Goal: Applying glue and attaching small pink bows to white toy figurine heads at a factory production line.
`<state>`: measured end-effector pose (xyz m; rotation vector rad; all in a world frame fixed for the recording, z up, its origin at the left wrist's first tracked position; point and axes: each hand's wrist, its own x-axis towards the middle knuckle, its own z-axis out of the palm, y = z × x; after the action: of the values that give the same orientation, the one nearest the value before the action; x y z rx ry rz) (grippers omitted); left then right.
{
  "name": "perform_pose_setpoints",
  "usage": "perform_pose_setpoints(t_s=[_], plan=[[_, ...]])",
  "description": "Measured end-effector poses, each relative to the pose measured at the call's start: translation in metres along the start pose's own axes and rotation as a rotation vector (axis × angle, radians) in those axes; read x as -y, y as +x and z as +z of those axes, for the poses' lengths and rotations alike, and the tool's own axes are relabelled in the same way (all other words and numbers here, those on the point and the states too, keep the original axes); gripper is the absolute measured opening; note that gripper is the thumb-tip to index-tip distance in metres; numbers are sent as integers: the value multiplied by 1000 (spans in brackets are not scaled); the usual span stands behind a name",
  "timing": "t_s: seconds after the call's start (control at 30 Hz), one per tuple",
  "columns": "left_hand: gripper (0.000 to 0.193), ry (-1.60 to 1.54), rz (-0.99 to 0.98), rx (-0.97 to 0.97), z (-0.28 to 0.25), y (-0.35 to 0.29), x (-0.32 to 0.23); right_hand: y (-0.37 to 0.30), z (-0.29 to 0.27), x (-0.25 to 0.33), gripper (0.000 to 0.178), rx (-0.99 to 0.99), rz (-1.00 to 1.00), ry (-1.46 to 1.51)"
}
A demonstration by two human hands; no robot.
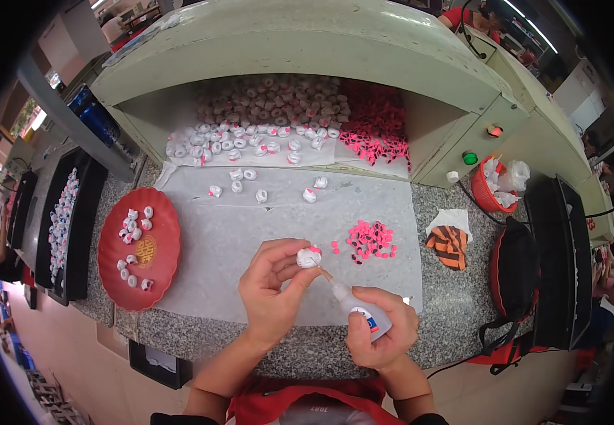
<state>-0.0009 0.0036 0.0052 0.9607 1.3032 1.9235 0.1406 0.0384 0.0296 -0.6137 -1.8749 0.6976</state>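
Note:
Between the thumb and fingers of my left hand (273,287) is a small round white piece (309,257) with a pink spot on top. My right hand (386,327) grips a clear squeeze glue bottle (360,312), tilted so that its thin nozzle points at the lower right of the white piece. Whether the tip touches it I cannot tell. Just beyond the bottle, a heap of small pink pieces (372,241), some with black parts, lies on the white sheet (215,283). Several more white pieces (237,186) are scattered farther back on the sheet.
A pale green metal cabinet (293,49) holds piles of white pieces (271,106) and pink pieces (374,134). On the left sits a red scalloped plate (111,283) with white pieces. An orange-striped cloth (448,248), a red basket (482,191) and a black bag (518,265) are on the right.

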Motion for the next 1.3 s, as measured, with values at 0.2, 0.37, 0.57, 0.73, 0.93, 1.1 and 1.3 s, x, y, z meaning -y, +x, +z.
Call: perform_pose_setpoints(t_s=[0.2,0.37,0.57,0.73,0.93,1.1,1.3], plan=[[33,23,14,21,2,0,0,1,2,0,23,-1,-28,8],[33,61,38,15,0,1,1,4,-1,2,21,27,-36,6],[33,69,34,9,0,2,1,4,-3,0,21,6,21,3],[33,56,27,25,2,1,0,4,-6,0,23,15,24,-6],[31,49,7,26,2,0,1,4,-4,-1,25,30,-22,-8],[32,-32,-85,18,1,2,-1,4,-6,1,26,28,-40,-11],[32,-59,-99,14,-2,1,-1,5,-2,-1,25,25,-37,-8]])
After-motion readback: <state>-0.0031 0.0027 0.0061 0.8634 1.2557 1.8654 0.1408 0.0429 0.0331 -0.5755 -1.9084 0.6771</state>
